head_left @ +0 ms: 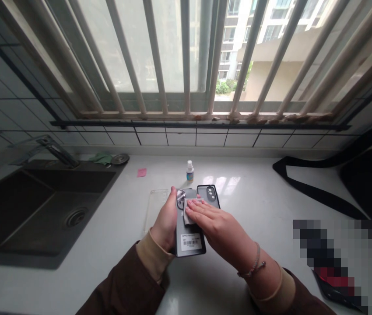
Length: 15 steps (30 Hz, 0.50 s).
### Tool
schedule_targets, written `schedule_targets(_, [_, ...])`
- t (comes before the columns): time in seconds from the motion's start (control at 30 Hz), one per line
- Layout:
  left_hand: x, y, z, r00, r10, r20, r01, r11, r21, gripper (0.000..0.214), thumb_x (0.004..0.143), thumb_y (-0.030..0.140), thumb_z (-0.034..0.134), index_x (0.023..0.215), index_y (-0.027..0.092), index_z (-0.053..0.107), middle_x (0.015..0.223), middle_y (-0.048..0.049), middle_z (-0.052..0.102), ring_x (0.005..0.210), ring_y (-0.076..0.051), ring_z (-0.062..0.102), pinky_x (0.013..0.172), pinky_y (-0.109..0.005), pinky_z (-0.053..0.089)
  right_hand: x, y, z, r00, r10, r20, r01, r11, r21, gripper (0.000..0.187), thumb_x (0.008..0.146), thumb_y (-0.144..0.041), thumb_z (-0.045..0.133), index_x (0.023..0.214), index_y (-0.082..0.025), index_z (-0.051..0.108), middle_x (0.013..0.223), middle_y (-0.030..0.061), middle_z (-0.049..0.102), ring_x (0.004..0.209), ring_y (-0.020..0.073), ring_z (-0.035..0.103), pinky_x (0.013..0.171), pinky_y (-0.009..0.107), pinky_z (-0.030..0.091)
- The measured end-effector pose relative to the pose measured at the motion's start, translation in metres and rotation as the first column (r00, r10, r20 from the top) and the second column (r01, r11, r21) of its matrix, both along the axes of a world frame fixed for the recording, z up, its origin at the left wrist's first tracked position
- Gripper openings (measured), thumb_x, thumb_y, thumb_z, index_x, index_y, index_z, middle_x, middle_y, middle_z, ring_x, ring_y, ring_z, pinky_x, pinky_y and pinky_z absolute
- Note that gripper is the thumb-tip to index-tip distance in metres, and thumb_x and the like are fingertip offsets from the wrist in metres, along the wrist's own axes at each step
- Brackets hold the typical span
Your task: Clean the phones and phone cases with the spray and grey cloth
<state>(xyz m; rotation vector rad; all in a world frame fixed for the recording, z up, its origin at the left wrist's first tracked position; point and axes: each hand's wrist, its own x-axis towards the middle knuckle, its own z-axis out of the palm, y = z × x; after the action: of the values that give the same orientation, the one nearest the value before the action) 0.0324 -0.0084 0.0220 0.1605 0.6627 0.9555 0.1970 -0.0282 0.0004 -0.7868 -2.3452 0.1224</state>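
My left hand (165, 222) grips a dark grey phone (188, 238) by its left edge, back side up, with a white barcode sticker near its lower end. My right hand (217, 227) lies across the phone with fingers flat, pressing a small grey cloth (190, 209) onto its back just below the camera ring. A second dark phone or case (208, 195) with a camera bump lies on the counter just behind. A clear phone case (153, 208) lies to the left of my left hand. A small spray bottle (190, 171) stands farther back.
A dark sink (25, 210) with a tap (57, 151) fills the left side. A pink note (142, 172), a green cloth (102, 158) and a metal sink plug (120, 159) lie near the wall. A black bag strap (317, 190) crosses the white counter (254, 205) on the right. A barred window is ahead.
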Motion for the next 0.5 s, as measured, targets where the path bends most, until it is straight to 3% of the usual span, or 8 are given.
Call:
schedule_targets(0.13, [-0.009, 0.004, -0.004, 0.978, 0.115, -0.172, -0.119, 0.993, -0.012, 0.074, 0.103, 0.069, 0.034, 0.113, 0.006, 0.072, 0.082, -0.0193, 0.077, 0.074, -0.031, 0.077, 0.078, -0.045, 0.063, -0.004, -0.008, 0.004, 0.988, 0.152, -0.012, -0.152, 0.987, -0.058, 0.049, 0.100, 0.000, 0.048, 0.141, -0.020, 0.066, 0.147, 0.0068, 0.067, 0.140, 0.0177, 0.060, 0.127, 0.038, 0.041])
schedule_targets(0.27, [-0.019, 0.006, -0.011, 0.976, 0.034, -0.215, -0.041, 0.999, -0.028, 0.085, 0.098, 0.077, 0.034, 0.104, 0.003, 0.074, 0.075, -0.0221, 0.076, 0.061, -0.029, 0.073, 0.064, -0.040, 0.061, -0.008, -0.015, 0.010, 0.958, 0.283, -0.047, -0.285, 0.955, -0.075, 0.045, 0.103, -0.004, 0.049, 0.140, -0.021, 0.066, 0.148, 0.0035, 0.066, 0.141, 0.0148, 0.058, 0.128, 0.034, 0.040])
schedule_targets(0.4, [-0.019, 0.005, -0.009, 0.977, -0.006, -0.213, -0.004, 0.999, -0.047, 0.092, 0.096, 0.081, 0.031, 0.096, 0.001, 0.075, 0.075, -0.0243, 0.075, 0.060, -0.027, 0.073, 0.065, -0.038, 0.061, -0.010, -0.015, 0.010, 0.958, 0.283, -0.041, -0.285, 0.956, -0.066, 0.043, 0.105, -0.005, 0.048, 0.140, -0.023, 0.066, 0.148, 0.0021, 0.066, 0.143, 0.0146, 0.056, 0.128, 0.034, 0.039])
schedule_targets(0.5, [-0.015, 0.003, 0.000, 0.979, 0.046, -0.200, -0.050, 0.999, -0.017, 0.087, 0.099, 0.077, 0.031, 0.097, 0.003, 0.075, 0.078, -0.0228, 0.076, 0.065, -0.028, 0.075, 0.070, -0.038, 0.063, -0.010, -0.013, 0.006, 0.973, 0.229, -0.010, -0.229, 0.973, -0.030, 0.042, 0.105, -0.005, 0.047, 0.138, -0.022, 0.066, 0.147, 0.0026, 0.067, 0.142, 0.0168, 0.058, 0.132, 0.042, 0.029])
